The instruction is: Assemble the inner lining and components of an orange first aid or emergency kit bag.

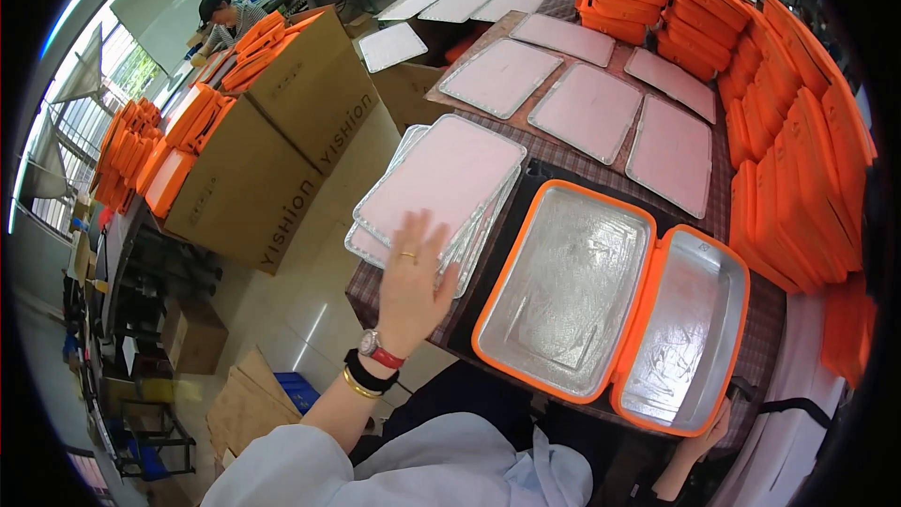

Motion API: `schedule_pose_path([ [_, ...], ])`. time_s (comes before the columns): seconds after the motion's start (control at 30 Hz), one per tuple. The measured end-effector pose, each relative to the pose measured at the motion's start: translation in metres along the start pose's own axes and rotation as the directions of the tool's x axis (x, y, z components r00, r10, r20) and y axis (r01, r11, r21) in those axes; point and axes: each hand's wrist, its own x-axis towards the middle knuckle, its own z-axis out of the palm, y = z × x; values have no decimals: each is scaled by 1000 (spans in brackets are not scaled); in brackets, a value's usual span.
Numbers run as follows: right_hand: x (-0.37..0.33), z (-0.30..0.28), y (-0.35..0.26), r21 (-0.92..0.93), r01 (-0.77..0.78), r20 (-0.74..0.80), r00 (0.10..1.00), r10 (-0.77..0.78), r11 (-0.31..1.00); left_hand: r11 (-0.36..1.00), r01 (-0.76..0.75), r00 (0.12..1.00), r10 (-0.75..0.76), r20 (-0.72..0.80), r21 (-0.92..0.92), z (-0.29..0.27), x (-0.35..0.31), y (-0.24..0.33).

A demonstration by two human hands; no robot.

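Observation:
My left hand (413, 282), fingers apart and slightly blurred, is at the near edge of a stack of pale pinkish-white panels (441, 178) with silvery rims. Whether it touches the top panel I cannot tell. Right of the stack, an orange-edged case (648, 305) lies opened flat, its two halves lined in shiny silver. The left half is wide and shallow; the right one looks narrower and deeper. At the case's near right corner is my right hand (718, 430), close to a dark strap (741, 390). Its fingers are mostly hidden by the case.
More panels (502, 77) lie spread over the table's far part. Tall stacks of orange cases (798, 188) line the right side. Big cardboard boxes (249, 174) stand left across the floor, with orange cases (192, 117) behind. Another person (225, 19) is at the far left.

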Motion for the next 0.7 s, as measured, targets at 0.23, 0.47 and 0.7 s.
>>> schedule_pose_path([
  [0.23,-1,0,8,-38,13,-17,1000,-14,999,958,186,980,-197,28,216,-7,2,-22],
  [0.47,3,2,1,-5,36,1,999,-36,999,950,61,952,-148,267,308,-21,17,-18],
  [0.7,2,6,-4,-9,36,-7,999,-36,999,905,-101,955,-29,296,413,-15,19,-15],
])
